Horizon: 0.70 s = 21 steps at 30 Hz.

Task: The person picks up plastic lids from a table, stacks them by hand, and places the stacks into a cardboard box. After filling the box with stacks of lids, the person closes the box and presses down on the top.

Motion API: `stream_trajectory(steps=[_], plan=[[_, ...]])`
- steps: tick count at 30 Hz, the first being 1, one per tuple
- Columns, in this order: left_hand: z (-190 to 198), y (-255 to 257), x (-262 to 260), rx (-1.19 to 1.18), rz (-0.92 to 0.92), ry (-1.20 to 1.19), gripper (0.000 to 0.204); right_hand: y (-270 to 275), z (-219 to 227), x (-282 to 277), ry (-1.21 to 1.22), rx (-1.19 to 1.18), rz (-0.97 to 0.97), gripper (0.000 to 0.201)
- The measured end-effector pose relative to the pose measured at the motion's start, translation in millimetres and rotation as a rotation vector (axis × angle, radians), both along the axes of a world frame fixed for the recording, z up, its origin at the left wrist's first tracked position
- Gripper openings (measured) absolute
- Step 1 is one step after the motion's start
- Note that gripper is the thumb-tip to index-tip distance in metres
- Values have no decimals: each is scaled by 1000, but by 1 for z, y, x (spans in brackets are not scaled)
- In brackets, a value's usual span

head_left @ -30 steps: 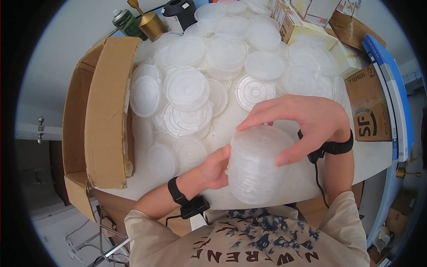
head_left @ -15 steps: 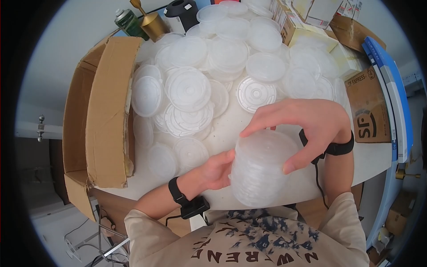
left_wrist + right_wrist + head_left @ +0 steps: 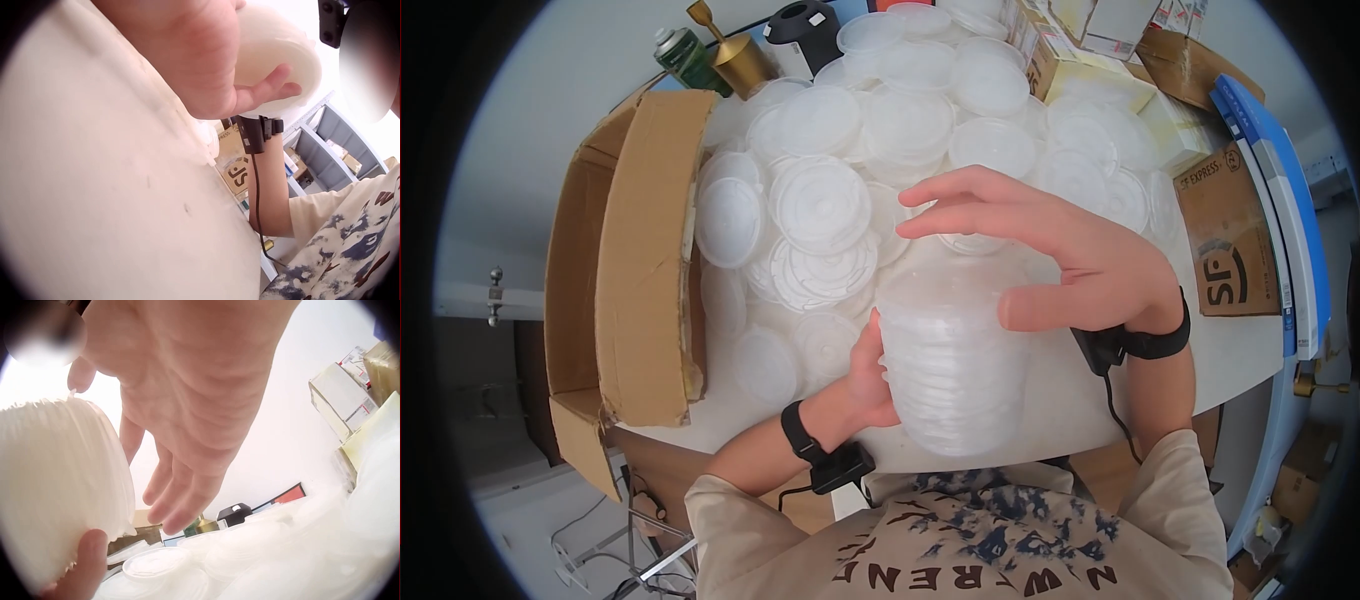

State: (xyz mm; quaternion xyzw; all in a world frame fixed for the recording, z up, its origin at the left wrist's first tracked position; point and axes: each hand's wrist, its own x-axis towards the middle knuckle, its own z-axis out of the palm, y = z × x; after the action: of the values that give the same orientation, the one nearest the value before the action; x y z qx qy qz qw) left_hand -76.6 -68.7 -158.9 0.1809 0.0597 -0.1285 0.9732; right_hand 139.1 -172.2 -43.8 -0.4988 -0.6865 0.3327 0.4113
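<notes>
A tall stack of clear, round plastic lids (image 3: pixel 955 370) stands over the table's near edge, tilted toward the shirt. My left hand (image 3: pixel 868 372) holds it from the left and below. In the left wrist view, fingers (image 3: pixel 269 90) of that hand lie against the stack's round bottom (image 3: pixel 262 56). The left thumb (image 3: pixel 92 550) presses the stack's side in the right wrist view. Over the top lid hovers my right hand (image 3: pixel 1060 245), fingers stretched apart and thumb near the upper rim. In the right wrist view this hand (image 3: pixel 181 394) has nothing in its grasp.
Many loose lids (image 3: pixel 820 205) lie piled across the table (image 3: pixel 880 445). On the left stands an open cardboard box (image 3: pixel 650 260). A brown carton (image 3: pixel 1228 235) and blue folders (image 3: pixel 1275 200) line the right side. Behind are a green can (image 3: pixel 688 62) and a brass-coloured pot (image 3: pixel 742 65).
My right hand has lifted off the stack's top and moved forward and left, its fingers spreading. The stack has shifted a little left and stands more upright in the left hand.
</notes>
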Motion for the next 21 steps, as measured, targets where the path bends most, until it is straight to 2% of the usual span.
stream_trajectory(steps=[1, 3, 5, 7, 8, 9, 11, 12, 14, 16, 18, 19, 21], plan=[[-1, 0, -1, 0, 4, -1, 98, 1, 3, 1, -15, 109, 17, 74], [-5, 0, -3, -40, 51, 120, 98, -3, 16, -1, 9, 94, 79, 79], [-6, 2, -1, -14, 51, 70, 98, -10, 24, -5, 32, 82, 138, 85], [-12, 3, -2, 20, 49, 19, 99, -16, 30, -10, -91, 28, 149, 93], [-20, 1, -4, -44, 85, 26, 100, -18, 35, -14, -203, 49, 116, 100], [-23, 1, -5, -106, 120, 32, 101, -20, 39, -19, -204, 59, 116, 100], [-13, 2, -1, -136, 104, -11, 102, -24, 45, -32, -430, 85, -35, 106], [-6, 3, 1, -177, 84, -53, 104, -25, 46, -37, -431, 103, -36, 106], [21, 1, 3, -104, 100, -7, 106, -24, 47, -47, -588, 83, -105, 109], [34, -1, 5, -28, 117, 33, 108, -25, 44, -51, -639, 126, -135, 107], [40, 0, 7, -167, 140, 78, 107, -25, 49, -49, -696, 167, -171, 106], [49, 1, 9, -151, 141, 70, 107, -26, 53, -48, -676, 178, -167, 104], [69, -2, 11, 165, 153, 117, 99, -30, 58, -45, -659, 197, -161, 103]])
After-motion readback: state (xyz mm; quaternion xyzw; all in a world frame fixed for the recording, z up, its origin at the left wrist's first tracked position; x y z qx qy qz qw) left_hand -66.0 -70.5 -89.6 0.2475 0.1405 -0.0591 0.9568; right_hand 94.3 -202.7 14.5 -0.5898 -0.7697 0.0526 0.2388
